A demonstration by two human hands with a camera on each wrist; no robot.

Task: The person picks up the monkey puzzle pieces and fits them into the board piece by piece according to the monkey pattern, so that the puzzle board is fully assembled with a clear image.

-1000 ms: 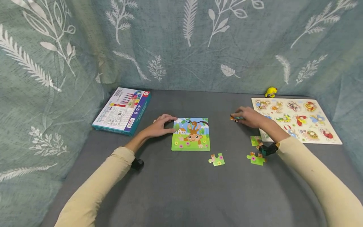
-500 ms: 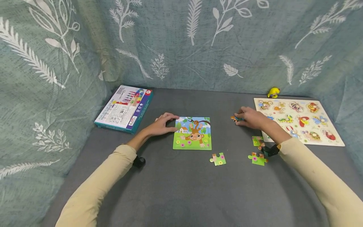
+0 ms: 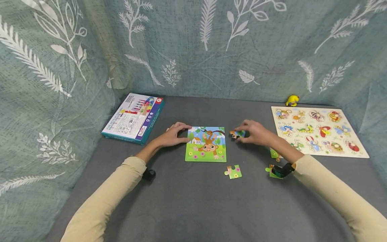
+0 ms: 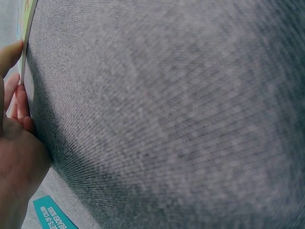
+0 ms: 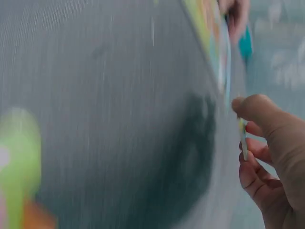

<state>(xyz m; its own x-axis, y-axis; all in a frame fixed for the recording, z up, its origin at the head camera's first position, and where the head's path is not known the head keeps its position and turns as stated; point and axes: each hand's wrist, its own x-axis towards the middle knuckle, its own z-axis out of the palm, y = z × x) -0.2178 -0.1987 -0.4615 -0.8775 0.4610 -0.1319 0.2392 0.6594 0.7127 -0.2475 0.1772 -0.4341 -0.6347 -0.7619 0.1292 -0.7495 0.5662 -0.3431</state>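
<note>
Got a small puzzle piece (image 3: 238, 134) with orange, blue and green print pinched in the right hand (image 3: 256, 133), thumb on one side and fingertips on the other. Clamped on pretty clearly in the right wrist view, with the piece almost edge-on there. Sitting just right of the monkey picture puzzle (image 3: 208, 148), near but not touching. Can't really tell whether resting on the grey table (image 3: 193, 205) or lifted a bit.

Left hand (image 3: 170, 135) over at the picture puzzle's left edge, thumb and fingers spread apart, tips touching the edge, not wrapped round anything. Lying flat there, with the monkey hanging head-down among green grass, flowers and a little house.

Also spotted a loose green-and-pink piece (image 3: 234, 172) just below the picture puzzle's lower right corner. Farther right, a second green piece (image 3: 273, 171) partly behind the black wrist strap (image 3: 283, 169), plus a third one (image 3: 275, 154) half hidden by the right forearm.

Further out: a pale bug board (image 3: 320, 132) at the right, with a yellow toy (image 3: 292, 100) at its back edge. Back left, a white-and-teal box (image 3: 133, 117) lying flat. Behind everything, a blue-green leafy curtain (image 3: 187, 50).
</note>
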